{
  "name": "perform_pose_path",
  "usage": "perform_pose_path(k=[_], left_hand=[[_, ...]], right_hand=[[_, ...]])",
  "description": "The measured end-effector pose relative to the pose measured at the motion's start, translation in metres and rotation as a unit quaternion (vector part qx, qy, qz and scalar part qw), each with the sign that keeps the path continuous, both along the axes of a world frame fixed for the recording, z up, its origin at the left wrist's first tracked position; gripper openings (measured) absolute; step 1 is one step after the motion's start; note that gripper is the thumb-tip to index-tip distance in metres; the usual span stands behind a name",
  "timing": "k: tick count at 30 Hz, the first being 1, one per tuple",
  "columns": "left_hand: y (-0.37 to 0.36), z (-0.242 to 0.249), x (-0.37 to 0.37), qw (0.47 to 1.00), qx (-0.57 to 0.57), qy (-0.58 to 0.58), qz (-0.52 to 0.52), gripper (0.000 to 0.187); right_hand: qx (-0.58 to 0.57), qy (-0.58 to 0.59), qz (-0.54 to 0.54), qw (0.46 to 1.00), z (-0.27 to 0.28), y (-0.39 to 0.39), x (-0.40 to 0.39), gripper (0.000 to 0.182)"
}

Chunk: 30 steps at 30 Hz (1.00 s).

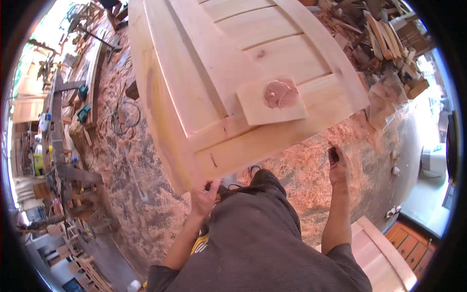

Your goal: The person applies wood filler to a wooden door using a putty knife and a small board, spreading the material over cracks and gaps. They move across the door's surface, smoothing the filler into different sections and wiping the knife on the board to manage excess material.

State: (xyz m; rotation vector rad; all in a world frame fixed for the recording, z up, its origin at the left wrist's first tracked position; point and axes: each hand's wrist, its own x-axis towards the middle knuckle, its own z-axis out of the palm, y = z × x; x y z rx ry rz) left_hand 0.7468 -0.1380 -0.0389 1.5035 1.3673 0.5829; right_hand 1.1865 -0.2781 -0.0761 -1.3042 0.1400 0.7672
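A large pale wooden door panel (209, 109) with a frame and grooved boards lies in front of me. On its lower rail rests a small wooden board (253, 104) bearing a round reddish-brown patch of paste-like material (280, 94). My left hand (203, 198) is at the panel's near left corner, fingers curled in beside the edge. Right of the panel, away from it, my right hand (339, 169) is raised with its fingers curled together; dark color shows at the fingertips. I cannot tell what either hand holds.
Wood shavings (311, 170) cover the floor around my feet. Scrap wood (389, 44) is piled at the upper right. Another wooden panel (377, 258) lies behind me at lower right. Along the left are beams, tools and a cable (126, 119). A person's leg (112, 18) shows at the top left.
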Motion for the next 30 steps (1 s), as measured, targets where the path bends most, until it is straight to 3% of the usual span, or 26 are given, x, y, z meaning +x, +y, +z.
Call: perform_pose_path(k=[4, 6, 8, 9, 12, 18, 20, 22, 25, 27, 29, 30], left_hand=[[-0.007, 0.001, -0.026, 0.997, 0.007, -0.019, 0.074, 0.018], [-0.013, -0.003, -0.04, 0.995, 0.02, -0.008, 0.096, 0.019], [-0.017, -0.005, -0.056, 0.993, 0.024, 0.011, 0.111, 0.02], [-0.02, -0.005, -0.064, 0.993, 0.02, 0.026, 0.117, 0.02], [-0.019, -0.018, -0.09, 0.989, 0.045, 0.02, 0.141, 0.022], [-0.018, -0.036, -0.128, 0.962, 0.097, 0.02, 0.254, 0.025], [-0.021, -0.049, -0.145, 0.948, 0.098, 0.07, 0.296, 0.027], [-0.038, -0.093, -0.173, 0.925, 0.063, 0.098, 0.361, 0.029], [-0.082, -0.178, -0.224, 0.913, 0.014, 0.166, 0.373, 0.035], [-0.116, -0.187, -0.24, 0.921, 0.004, 0.195, 0.337, 0.037], [-0.162, -0.255, -0.293, 0.92, -0.14, 0.189, 0.312, 0.033], [-0.167, -0.24, -0.288, 0.906, -0.23, 0.134, 0.331, 0.032]], right_hand=[[-0.013, -0.052, 0.072, 0.996, 0.032, 0.021, 0.008, 0.029], [-0.137, -0.167, 0.172, 0.961, 0.052, 0.034, 0.005, 0.034], [-0.29, -0.276, 0.275, 0.874, 0.072, 0.045, 0.005, 0.039], [-0.376, -0.37, 0.304, 0.794, 0.081, 0.052, 0.001, 0.044], [-0.515, -0.488, 0.315, 0.63, 0.092, 0.07, 0.005, 0.049], [-0.453, -0.609, 0.298, 0.578, 0.104, 0.081, -0.008, 0.052], [-0.438, -0.642, 0.292, 0.557, 0.095, 0.078, -0.004, 0.049], [-0.435, -0.655, 0.283, 0.549, 0.085, 0.074, 0.001, 0.046], [-0.421, -0.673, 0.262, 0.549, 0.068, 0.067, 0.013, 0.039], [-0.377, -0.713, 0.258, 0.532, 0.053, 0.06, 0.027, 0.036], [-0.36, -0.744, 0.266, 0.496, 0.049, 0.061, 0.026, 0.037], [-0.34, -0.716, 0.281, 0.541, 0.047, 0.059, 0.027, 0.037]])
